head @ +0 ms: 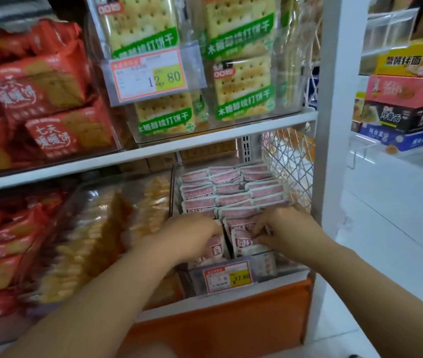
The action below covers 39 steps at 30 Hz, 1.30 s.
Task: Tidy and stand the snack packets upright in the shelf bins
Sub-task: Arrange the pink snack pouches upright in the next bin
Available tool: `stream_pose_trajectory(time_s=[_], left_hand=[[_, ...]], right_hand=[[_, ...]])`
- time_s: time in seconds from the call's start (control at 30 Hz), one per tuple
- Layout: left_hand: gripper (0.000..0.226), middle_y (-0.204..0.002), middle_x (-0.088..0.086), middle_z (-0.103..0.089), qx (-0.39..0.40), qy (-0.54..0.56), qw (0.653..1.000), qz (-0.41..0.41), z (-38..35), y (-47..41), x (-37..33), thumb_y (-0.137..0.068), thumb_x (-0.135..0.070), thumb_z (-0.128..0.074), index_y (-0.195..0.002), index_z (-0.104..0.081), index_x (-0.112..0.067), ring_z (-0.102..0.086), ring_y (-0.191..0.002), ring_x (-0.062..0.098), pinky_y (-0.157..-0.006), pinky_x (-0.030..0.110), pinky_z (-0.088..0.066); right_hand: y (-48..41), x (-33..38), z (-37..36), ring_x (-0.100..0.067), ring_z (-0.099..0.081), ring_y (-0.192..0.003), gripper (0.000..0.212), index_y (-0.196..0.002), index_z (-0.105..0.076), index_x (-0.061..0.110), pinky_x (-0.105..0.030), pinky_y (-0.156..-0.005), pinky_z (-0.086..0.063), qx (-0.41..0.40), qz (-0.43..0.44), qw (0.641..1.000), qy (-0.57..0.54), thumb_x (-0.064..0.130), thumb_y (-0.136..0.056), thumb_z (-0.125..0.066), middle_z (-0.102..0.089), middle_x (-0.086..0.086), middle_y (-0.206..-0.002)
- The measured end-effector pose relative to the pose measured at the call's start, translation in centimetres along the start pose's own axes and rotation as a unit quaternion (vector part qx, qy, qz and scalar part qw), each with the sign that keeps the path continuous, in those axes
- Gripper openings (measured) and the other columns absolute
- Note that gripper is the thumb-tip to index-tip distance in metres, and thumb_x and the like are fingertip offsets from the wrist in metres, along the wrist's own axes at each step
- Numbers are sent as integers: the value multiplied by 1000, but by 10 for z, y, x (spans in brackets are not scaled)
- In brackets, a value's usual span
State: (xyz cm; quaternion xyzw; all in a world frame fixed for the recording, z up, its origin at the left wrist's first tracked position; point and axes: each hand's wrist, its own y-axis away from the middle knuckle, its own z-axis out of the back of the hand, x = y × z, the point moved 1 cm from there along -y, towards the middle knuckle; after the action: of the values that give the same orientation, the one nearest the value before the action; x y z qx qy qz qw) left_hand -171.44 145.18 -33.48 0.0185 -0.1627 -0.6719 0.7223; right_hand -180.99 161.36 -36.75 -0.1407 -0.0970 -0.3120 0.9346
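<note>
Nearest the camera, the left hand (195, 237) curls its fingers over the front left packets (214, 250) in the clear bin (262, 272) on the lower shelf, while the right hand (286, 228) pinches the top edge of a pink-and-white packet (244, 242) in the front right row, both hands closed on the packets rather than spread. Behind them the pink packets (227, 191) stand in tidy upright rows to the back of the bin, beside the wire mesh side (288, 156). The risk, judging from this tight packing, is that tugging one front packet drags its neighbours askew or tips them forward over the bin's low front wall by the price tag (227, 276)
</note>
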Motion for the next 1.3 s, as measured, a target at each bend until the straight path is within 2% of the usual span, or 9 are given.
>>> stream_pose_trajectory(time_s=[0.13, 0.27, 0.43, 0.5, 0.63, 0.8, 0.97, 1.17, 1.3], left_hand=[[11, -81, 2, -51, -37, -65, 997, 2, -3, 5, -4, -88, -20, -59, -99, -57, -20, -57, -87, 26, -56, 30, -31], [22, -98, 6, -62, -37, -69, 997, 14, 1, 6, -6, -87, -23, -61, -109, -56, -23, -60, -94, 27, -62, 30, -37], [42, -114, -5, -62, -83, 5, 997, 10, 10, 8, -7, -85, -49, -62, -122, -55, -30, -60, -101, 18, -79, 35, -51], [46, -118, -6, -60, -111, 52, 992, -4, 15, 3, -14, -85, -47, -63, -126, -53, -31, -58, -105, 16, -85, 36, -51], [35, -115, -6, -61, -106, 95, 989, -29, 16, -15, -34, -86, -41, -64, -119, -57, -30, -58, -102, 16, -83, 37, -51], [30, -91, -10, -54, -120, 69, 990, -28, 19, -28, -42, -83, -45, -67, -105, -54, -29, -50, -86, 14, -60, 30, -36], [42, -101, -7, -55, -108, 88, 990, -18, 3, -34, -43, -81, -43, -69, -110, -41, -31, -54, -95, 19, -67, 32, -40], [42, -100, -3, -60, -91, 95, 991, 8, -6, -32, -35, -82, -42, -68, -106, -38, -27, -56, -83, 17, -69, 35, -48], [47, -108, -1, -60, -106, 52, 993, -9, -4, -31, -39, -82, -45, -67, -112, -36, -27, -58, -88, 20, -70, 37, -50]], right_hand=[[1, 8, -5, -11, -57, -101, 16, -99, -67, 39, -27, -100, -29, -15, 0, 999, 34, 36, -88, -56, -66, 16, -104], [-1, 8, 1, -10, -57, -102, 19, -104, -67, 37, -25, -97, -31, -5, 32, 999, 3, 34, -89, -58, -66, 15, -107], [8, 3, 25, -8, -58, -101, 31, -117, -65, 26, -12, -87, -40, -17, 47, 991, -123, 16, -88, -62, -65, 8, -113], [20, -3, 36, -2, -57, -90, 28, -114, -67, 24, -1, -77, -37, -41, 29, 989, -142, 17, -88, -62, -65, 11, -107], [41, -20, 39, 9, -52, -73, 27, -112, -67, 29, 2, -68, -38, -18, -11, 992, -121, 19, -88, -62, -65, 13, -108], [43, -28, 28, -6, -54, -96, 42, -129, -55, 28, -9, -82, -33, -49, -36, 995, -81, 12, -89, -58, -52, 9, -129], [36, -23, 24, -18, -53, -116, 42, -131, -52, 26, -31, -95, -46, -39, -9, 998, -57, 13, -92, -51, -53, 3, -131], [28, -21, 8, -23, -61, -98, 27, -115, -61, 16, -34, -85, -52, 75, -66, 995, 13, 10, -92, -49, -61, -5, -113], [25, -18, 3, -26, -61, -95, 20, -108, -58, 13, -35, -83, -52, 89, -100, 991, 2, 20, -90, -52, -62, -8, -107]])
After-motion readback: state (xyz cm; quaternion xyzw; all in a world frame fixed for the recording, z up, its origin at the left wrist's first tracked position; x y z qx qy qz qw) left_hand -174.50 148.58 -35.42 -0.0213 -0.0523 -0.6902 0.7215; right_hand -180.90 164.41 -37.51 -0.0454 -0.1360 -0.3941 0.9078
